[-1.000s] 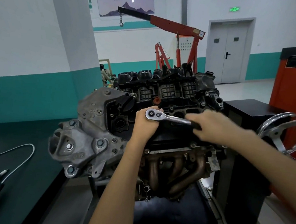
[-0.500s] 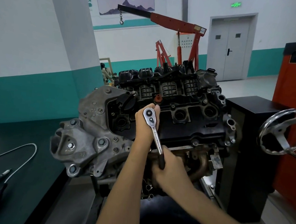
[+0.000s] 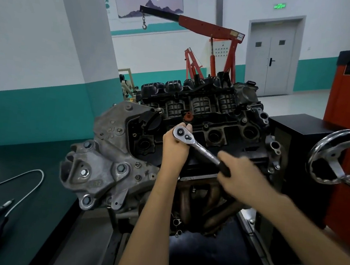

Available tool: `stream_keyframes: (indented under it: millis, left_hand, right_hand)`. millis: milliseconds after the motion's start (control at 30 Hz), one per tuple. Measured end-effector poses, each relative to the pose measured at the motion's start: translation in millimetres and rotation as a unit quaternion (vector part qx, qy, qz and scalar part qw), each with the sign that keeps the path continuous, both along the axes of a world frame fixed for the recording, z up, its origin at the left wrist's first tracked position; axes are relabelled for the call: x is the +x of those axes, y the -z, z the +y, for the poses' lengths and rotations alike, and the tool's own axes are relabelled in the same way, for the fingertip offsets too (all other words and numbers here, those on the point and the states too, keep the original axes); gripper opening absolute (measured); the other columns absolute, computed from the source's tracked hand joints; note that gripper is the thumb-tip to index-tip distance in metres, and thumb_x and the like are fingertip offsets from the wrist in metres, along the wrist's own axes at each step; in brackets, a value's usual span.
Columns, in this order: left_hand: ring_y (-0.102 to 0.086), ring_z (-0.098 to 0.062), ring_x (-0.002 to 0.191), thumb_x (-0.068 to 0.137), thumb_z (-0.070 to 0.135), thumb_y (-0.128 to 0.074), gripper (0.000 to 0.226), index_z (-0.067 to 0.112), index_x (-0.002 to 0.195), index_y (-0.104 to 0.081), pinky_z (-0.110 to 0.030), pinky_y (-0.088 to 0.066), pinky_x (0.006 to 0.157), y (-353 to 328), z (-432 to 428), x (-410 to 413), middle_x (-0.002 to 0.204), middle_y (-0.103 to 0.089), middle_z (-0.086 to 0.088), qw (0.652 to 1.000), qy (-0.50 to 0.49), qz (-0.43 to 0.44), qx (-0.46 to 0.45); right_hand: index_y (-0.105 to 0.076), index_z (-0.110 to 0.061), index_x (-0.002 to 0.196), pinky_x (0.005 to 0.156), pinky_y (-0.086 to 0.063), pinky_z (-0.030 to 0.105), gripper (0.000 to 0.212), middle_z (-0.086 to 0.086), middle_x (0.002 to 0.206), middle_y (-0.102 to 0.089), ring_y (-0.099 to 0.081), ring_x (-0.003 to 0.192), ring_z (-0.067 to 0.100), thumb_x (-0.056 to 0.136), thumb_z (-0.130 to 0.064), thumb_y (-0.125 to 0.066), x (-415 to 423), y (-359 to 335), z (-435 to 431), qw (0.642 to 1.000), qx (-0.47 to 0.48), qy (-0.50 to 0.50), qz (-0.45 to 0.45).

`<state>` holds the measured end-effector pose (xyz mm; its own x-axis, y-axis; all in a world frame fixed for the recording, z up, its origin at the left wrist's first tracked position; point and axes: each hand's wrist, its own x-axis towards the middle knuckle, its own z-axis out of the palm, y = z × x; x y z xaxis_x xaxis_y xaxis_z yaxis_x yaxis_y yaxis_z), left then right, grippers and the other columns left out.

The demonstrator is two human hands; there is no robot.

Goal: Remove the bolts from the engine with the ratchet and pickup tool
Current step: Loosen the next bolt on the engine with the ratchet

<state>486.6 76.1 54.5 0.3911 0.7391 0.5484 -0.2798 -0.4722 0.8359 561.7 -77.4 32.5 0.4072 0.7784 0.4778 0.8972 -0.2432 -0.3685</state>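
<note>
Both bare forearms reach up from below to the engine (image 3: 105, 168), where the left hand (image 3: 175, 146) curls its fingers under the chrome head of the ratchet (image 3: 202, 150), holding it against the black valve cover. The right hand (image 3: 241, 173), blurred, grips the black handle end, which slants down to the right. The flexible pickup tool (image 3: 41, 180) lies looped on the dark green bench (image 3: 31, 214) at left, well apart from both hands.

The right hand (image 3: 245, 176) is smeared by blur on the ratchet (image 3: 200, 148) handle. The left hand (image 3: 175, 148) hides whatever sits under the ratchet head. The pickup tool (image 3: 2, 208) cable runs off the left edge.
</note>
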Motion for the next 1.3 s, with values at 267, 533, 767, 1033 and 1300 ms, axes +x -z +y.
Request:
stream_keyframes:
  millis: [267, 533, 767, 1033, 1300]
  left_hand:
    - [-0.037, -0.014, 0.077, 0.097, 0.018, -0.057, 0.041, 0.033, 0.065, -0.036, -0.029, -0.033, 0.072, -3, 1, -2, 0.07, -0.038, 0.007, 0.999, -0.016, 0.051, 0.005]
    - [-0.044, 0.001, 0.06, 0.094, 0.011, -0.059, 0.049, 0.034, 0.051, -0.057, -0.009, -0.037, 0.058, -7, 2, -12, 0.055, -0.05, 0.017, 0.995, 0.039, 0.078, 0.042]
    - [-0.031, -0.001, 0.051, 0.098, 0.014, -0.055, 0.044, 0.023, 0.063, -0.031, -0.016, -0.03, 0.052, -3, -7, -9, 0.06, -0.031, 0.01, 0.999, -0.011, 0.042, 0.024]
    - [-0.024, -0.009, 0.054, 0.095, 0.018, -0.06, 0.051, 0.021, 0.058, -0.024, -0.028, -0.023, 0.054, -5, 0, -16, 0.054, -0.025, 0.009, 0.995, -0.012, 0.082, 0.063]
    - [-0.042, 0.004, 0.058, 0.093, 0.003, -0.055, 0.052, 0.029, 0.054, -0.034, -0.014, -0.043, 0.079, -4, -1, -17, 0.054, -0.033, 0.014, 0.992, 0.055, 0.032, 0.111]
  right_hand:
    - [-0.046, -0.017, 0.092, 0.045, -0.04, 0.015, 0.018, 0.006, 0.067, -0.051, -0.05, 0.051, 0.014, 0.082, -0.005, -0.054, -72, 42, 29, 0.955, 0.092, -0.095, 0.265]
    - [-0.054, -0.022, 0.105, 0.05, -0.039, 0.019, 0.022, -0.01, 0.062, -0.049, -0.05, 0.05, 0.003, 0.086, -0.012, -0.059, 54, -58, -1, 0.981, -0.115, -0.086, -0.132]
    - [-0.043, -0.021, 0.089, 0.055, -0.047, 0.035, 0.017, 0.006, 0.069, -0.055, -0.056, 0.061, 0.026, 0.081, -0.018, -0.058, -3, 8, 0, 0.999, 0.006, -0.036, 0.029]
    - [-0.042, -0.023, 0.081, 0.047, -0.035, 0.013, 0.021, -0.002, 0.062, -0.046, -0.043, 0.05, 0.006, 0.08, -0.007, -0.055, -58, 35, 22, 0.978, 0.067, -0.084, 0.18]
    - [-0.054, -0.023, 0.103, 0.054, -0.037, 0.025, 0.02, -0.011, 0.063, -0.042, -0.043, 0.053, 0.007, 0.085, -0.015, -0.059, 47, -49, 1, 0.984, -0.102, -0.062, -0.133]
